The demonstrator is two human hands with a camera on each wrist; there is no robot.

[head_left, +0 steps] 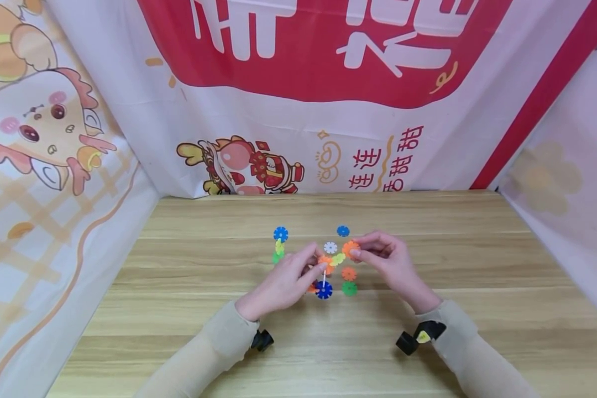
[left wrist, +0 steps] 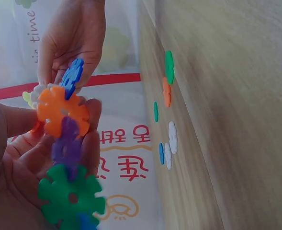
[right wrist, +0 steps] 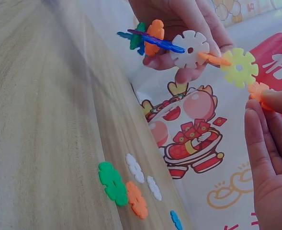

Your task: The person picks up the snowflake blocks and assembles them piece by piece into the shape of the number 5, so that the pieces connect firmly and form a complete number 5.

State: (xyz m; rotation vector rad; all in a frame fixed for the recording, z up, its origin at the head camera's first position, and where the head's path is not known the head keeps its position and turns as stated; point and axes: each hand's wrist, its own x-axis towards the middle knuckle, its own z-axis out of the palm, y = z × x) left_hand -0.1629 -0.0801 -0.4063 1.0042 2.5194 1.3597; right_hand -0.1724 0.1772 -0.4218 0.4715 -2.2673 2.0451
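Note:
A chain of slotted plastic flower discs is held above the table between both hands. My left hand (head_left: pixel 286 279) grips it near a white disc (right wrist: pixel 191 49) and an orange disc. With thumb and fingers, my right hand (head_left: pixel 390 262) pinches the orange disc (head_left: pixel 350 249) at the chain's end, which touches a yellow disc (right wrist: pixel 240 68). Further along hang a dark blue disc (head_left: pixel 324 290), a purple disc (left wrist: pixel 66 148) and a green disc (left wrist: pixel 71 197). The left hand partly hides the chain in the head view.
Loose discs lie near the hands: blue (head_left: pixel 343 231), white (head_left: pixel 330 247), orange (head_left: pixel 349 273) and green (head_left: pixel 350 288). Left of them is another blue disc (head_left: pixel 281 234), beside yellow and green ones; whether these join the chain I cannot tell. Printed cloth (head_left: pixel 278 121) borders the wooden table (head_left: pixel 179 331).

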